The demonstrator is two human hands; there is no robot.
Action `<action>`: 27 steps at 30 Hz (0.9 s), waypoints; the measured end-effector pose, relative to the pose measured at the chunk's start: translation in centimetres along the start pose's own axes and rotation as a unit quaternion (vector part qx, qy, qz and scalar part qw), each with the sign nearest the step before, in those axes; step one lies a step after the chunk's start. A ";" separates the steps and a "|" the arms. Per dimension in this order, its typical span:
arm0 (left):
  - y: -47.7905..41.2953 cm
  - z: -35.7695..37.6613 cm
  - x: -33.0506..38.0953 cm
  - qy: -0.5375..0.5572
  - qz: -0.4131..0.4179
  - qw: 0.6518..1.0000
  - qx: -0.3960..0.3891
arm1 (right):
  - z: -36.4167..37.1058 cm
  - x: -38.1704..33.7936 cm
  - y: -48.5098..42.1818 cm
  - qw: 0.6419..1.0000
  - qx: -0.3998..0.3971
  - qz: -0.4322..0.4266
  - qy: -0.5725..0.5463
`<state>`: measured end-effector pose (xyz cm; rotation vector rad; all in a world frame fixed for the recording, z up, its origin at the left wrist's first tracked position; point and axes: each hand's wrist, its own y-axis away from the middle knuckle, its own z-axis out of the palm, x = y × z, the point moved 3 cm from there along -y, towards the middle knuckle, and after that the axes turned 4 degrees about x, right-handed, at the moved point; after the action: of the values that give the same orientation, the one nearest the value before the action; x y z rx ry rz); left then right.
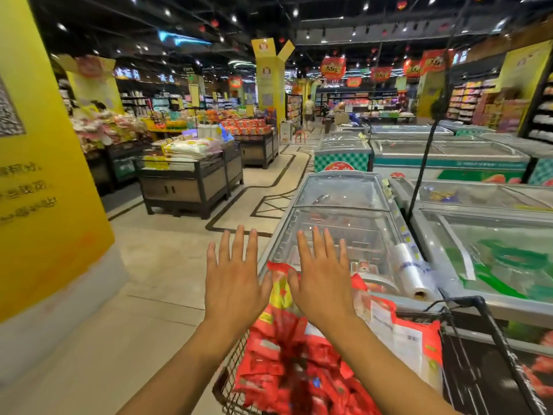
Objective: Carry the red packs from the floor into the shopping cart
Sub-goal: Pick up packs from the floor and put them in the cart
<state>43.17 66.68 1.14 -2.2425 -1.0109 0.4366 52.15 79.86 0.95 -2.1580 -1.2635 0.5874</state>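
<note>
My fingers are straight and spread wide. They hold nothing. Both palms face down, so I see the backs of my hands. My left hand and my right hand float side by side, close but not touching. They are up above the far edge of the shopping cart.

Under my hands are the red packs. They lie in a big heap inside the cart and fill it to the top. One yellow and red pack sticks up at the far edge, in the gap between my two thumbs. I cannot tell if a thumb touches it. A white-backed pack with a bar code leans at the right edge of the cart. A black bar of the cart runs along that side.

The cart stands on the floor, which has pale tiles. Just beside the right edge of the cart is a long freezer with glass lids. A roll of clear bags lies on the freezer, near the far right corner of the cart. More freezers stand behind it. On the left is a big yellow pillar. Farther down the aisle is a food stand with bags piled on top.
</note>
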 end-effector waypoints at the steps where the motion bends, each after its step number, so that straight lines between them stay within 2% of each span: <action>1: 0.2 -0.2 -1.6 -0.012 -0.011 1.000 -0.004 | 0.2 -1.5 -0.4 1.000 -0.003 -0.008 -0.010; 13: 3.4 -4.4 -24.6 -0.102 -0.142 0.984 -0.041 | 2.2 -25.8 -4.3 0.981 -0.061 -0.155 -0.105; 17: 5.6 -6.3 -32.8 -0.120 -0.181 0.976 -0.020 | 2.5 -34.6 -4.6 0.970 -0.065 -0.189 -0.136; 27: 14.7 -12.6 -50.8 -0.200 -0.308 0.930 -0.020 | 2.8 -56.4 -1.8 0.909 -0.097 -0.329 -0.237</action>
<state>24.89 15.52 2.76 -1.7598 -1.8655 0.5972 23.39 31.35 5.01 -1.5959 -2.2619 0.7285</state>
